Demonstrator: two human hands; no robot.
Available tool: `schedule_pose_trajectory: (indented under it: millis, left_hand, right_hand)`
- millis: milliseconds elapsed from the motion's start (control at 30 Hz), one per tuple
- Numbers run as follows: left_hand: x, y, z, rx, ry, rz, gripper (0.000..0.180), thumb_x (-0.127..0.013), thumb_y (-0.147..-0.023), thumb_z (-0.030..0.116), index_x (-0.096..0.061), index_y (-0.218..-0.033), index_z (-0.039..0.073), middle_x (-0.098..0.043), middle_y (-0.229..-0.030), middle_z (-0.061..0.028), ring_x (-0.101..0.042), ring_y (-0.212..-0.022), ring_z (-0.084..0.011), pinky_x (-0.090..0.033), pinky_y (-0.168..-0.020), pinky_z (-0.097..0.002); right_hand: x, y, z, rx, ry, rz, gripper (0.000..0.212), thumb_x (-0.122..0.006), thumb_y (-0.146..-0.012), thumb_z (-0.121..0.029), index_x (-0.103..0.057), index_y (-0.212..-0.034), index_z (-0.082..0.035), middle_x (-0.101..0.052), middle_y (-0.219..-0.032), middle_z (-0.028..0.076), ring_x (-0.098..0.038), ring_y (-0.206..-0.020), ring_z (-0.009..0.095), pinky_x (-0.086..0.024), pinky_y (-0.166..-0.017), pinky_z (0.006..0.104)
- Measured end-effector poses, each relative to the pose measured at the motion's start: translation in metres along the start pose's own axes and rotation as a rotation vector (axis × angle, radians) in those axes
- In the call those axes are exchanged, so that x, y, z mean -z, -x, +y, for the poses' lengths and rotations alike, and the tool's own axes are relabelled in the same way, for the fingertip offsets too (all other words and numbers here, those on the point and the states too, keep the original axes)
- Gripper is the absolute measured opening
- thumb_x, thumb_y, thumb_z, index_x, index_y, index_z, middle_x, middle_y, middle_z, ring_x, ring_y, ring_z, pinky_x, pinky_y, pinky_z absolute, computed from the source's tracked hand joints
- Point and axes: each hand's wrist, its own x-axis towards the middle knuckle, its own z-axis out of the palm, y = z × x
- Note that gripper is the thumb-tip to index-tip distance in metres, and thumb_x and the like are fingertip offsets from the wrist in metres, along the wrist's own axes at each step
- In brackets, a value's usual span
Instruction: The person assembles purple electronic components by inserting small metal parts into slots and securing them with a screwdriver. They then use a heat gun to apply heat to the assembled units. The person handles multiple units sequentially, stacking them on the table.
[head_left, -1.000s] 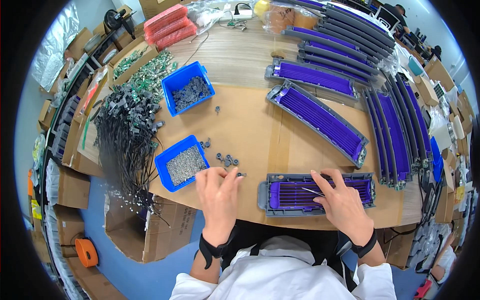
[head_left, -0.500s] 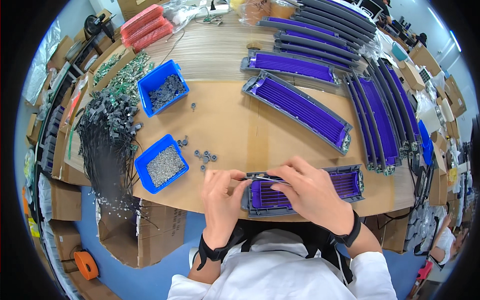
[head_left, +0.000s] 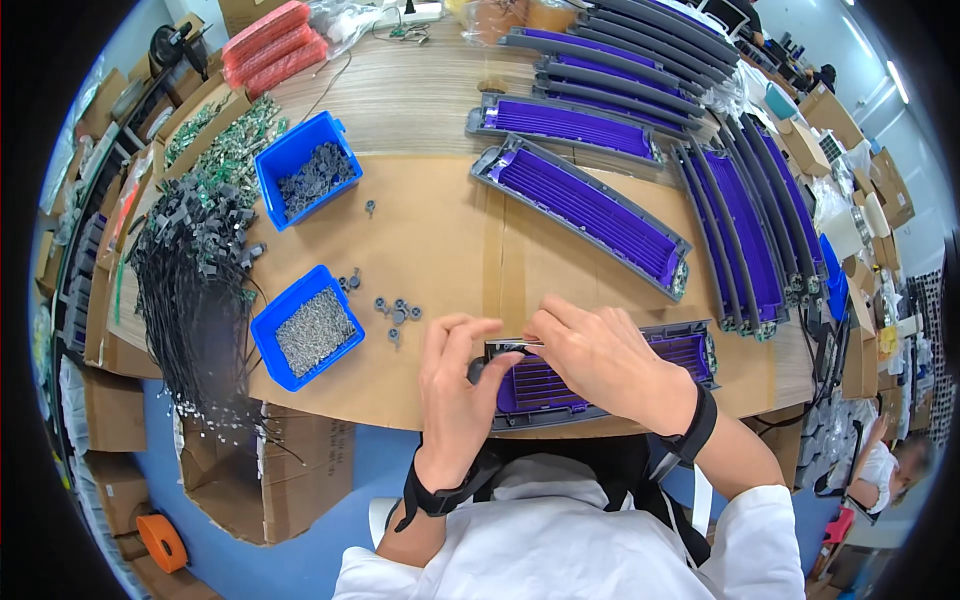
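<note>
A grey housing with a purple ribbed inside (head_left: 540, 398) lies in front of me at the near edge of the table. My left hand (head_left: 455, 385) is at its left end, with thumb and index finger apart around the corner and nothing plainly between them. Over the same end, the fingers of my right hand (head_left: 600, 355) are closed on a thin silver tool (head_left: 520, 343), which points left toward the corner. Its kind is hard to make out, as my fingers cover most of it. What lies beneath the right palm is hidden.
A blue bin of screws (head_left: 315, 335) and a blue bin of grey parts (head_left: 310, 185) stand left, with loose grey parts (head_left: 400, 311) beside them. Black cables (head_left: 190, 270) hang over the left edge. Another purple-lined housing (head_left: 585, 215) lies ahead; several more (head_left: 750, 230) are at right.
My left thumb and index finger have spread from a pinch at the housing's corner. My right hand, still gripping the silver tool, has drawn in closer to that corner. The whole view has shifted slightly.
</note>
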Motion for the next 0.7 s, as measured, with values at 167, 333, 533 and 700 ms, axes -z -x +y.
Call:
schedule_pose_trajectory:
  millis: [167,333,533,700]
  left_hand:
    - [0.004,-0.001,-0.017,-0.038,-0.062,-0.190,0.029,-0.071,-0.082,0.003,-0.065,-0.111,0.002,-0.063,-0.095,-0.0113,-0.055,-0.088,-0.0285,-0.046,-0.078,-0.0377]
    - [0.007,-0.003,-0.016,-0.020,-0.063,-0.284,0.026,-0.072,-0.081,0.005,-0.066,-0.107,0.002,-0.062,-0.090,-0.0114,-0.054,-0.085,-0.0302,-0.045,-0.076,-0.0389]
    - [0.006,-0.007,-0.017,-0.047,-0.060,-0.275,0.019,-0.075,-0.078,0.004,-0.069,-0.096,0.003,-0.059,-0.082,-0.0081,-0.051,-0.079,-0.0257,-0.043,-0.068,-0.0355]
    - [0.004,-0.005,-0.018,-0.034,-0.057,-0.248,0.017,-0.075,-0.077,0.002,-0.070,-0.093,0.004,-0.059,-0.080,-0.0068,-0.051,-0.078,-0.0244,-0.043,-0.068,-0.0351]
  right_hand:
    - [-0.002,-0.003,-0.002,0.008,0.103,-0.055,0.009,-0.063,-0.080,-0.003,-0.058,-0.085,0.002,-0.059,-0.083,0.015,-0.067,-0.067,0.034,-0.053,-0.055,0.0401]
    - [0.003,-0.009,-0.010,0.006,0.165,-0.130,0.009,-0.063,-0.079,-0.004,-0.060,-0.084,0.002,-0.061,-0.081,0.015,-0.068,-0.068,0.032,-0.055,-0.056,0.0391]
    - [-0.006,-0.005,-0.011,-0.033,0.113,-0.067,0.009,-0.062,-0.079,-0.003,-0.058,-0.085,0.003,-0.061,-0.081,0.016,-0.067,-0.066,0.034,-0.054,-0.056,0.0399]
    - [-0.006,-0.005,-0.011,-0.091,0.105,-0.082,0.008,-0.062,-0.079,-0.003,-0.056,-0.084,0.002,-0.061,-0.081,0.016,-0.067,-0.068,0.034,-0.055,-0.057,0.0402]
